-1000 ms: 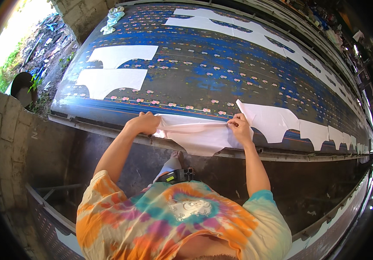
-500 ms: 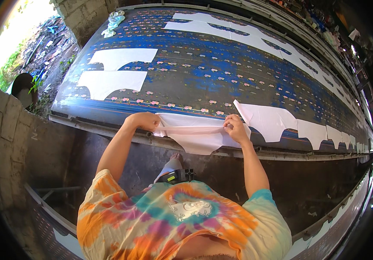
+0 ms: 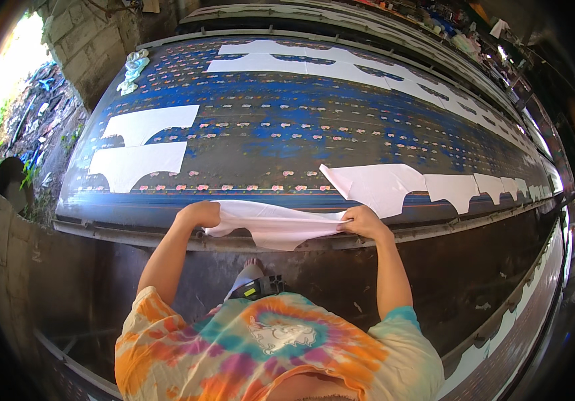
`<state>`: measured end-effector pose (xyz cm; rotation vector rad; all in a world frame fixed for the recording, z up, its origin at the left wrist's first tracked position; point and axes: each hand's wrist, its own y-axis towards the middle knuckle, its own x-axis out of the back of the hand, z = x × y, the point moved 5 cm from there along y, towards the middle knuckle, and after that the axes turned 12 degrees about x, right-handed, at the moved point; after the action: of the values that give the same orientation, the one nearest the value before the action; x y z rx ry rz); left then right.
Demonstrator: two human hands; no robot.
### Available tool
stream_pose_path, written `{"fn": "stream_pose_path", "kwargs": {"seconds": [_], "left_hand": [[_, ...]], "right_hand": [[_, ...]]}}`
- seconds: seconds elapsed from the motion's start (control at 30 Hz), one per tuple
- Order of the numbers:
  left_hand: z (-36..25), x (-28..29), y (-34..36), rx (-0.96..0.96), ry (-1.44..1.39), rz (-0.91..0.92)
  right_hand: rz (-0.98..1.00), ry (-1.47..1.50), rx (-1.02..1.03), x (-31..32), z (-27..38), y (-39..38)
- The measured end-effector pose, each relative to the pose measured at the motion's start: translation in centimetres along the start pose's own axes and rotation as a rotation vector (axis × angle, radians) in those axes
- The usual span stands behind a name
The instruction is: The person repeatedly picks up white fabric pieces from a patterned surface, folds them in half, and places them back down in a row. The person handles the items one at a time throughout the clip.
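Observation:
I hold a pale pinkish-white cut cloth stretched sideways over the near edge of the long printing table, its lower part hanging past the rail. My left hand is closed on its left end. My right hand pinches its right end. Right of it, another cut piece lies on the table with one corner curled, followed by a row of flat pieces. The table's dark, blue-smeared surface carries many small pink printed motifs.
Two white pieces lie at the table's left, and long rows of pieces along the far side. A crumpled light-green cloth sits at the far-left corner. A block wall and metal rail border the table. Another table runs behind me.
My hands and the held cloth have moved slightly left and toward the lower edge of the picture, as the view has shifted. The cloth is drawn into a narrower span, its hanging part shorter.

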<state>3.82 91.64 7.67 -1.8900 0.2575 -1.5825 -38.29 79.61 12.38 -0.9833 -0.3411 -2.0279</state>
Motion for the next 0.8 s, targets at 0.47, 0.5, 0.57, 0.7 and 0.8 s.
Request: {"fn": "stream_pose_path", "kwargs": {"seconds": [0.47, 0.5, 0.57, 0.7, 0.8], "left_hand": [[-2.1, 6.8, -5.9, -0.513, -0.934, -0.123], [-1.8, 7.0, -5.9, -0.482, -0.988, -0.171], [-1.2, 7.0, -5.6, -0.420, -1.096, -0.269], [0.9, 6.6, -6.0, -0.586, -1.321, -0.283], [2.5, 6.1, -7.1, -0.753, -1.517, -0.218]], "right_hand": [[0.337, 0.816, 0.239, 4.1, 2.3, -7.8], [0.330, 0.863, 0.338, 4.4, 3.3, -7.6], [0.325, 0.943, 0.528, 4.7, 5.1, -6.7], [0.346, 1.094, 0.765, 4.4, 7.7, -5.2], [0.379, 1.157, 0.823, 3.8, 8.4, -4.8]]}}
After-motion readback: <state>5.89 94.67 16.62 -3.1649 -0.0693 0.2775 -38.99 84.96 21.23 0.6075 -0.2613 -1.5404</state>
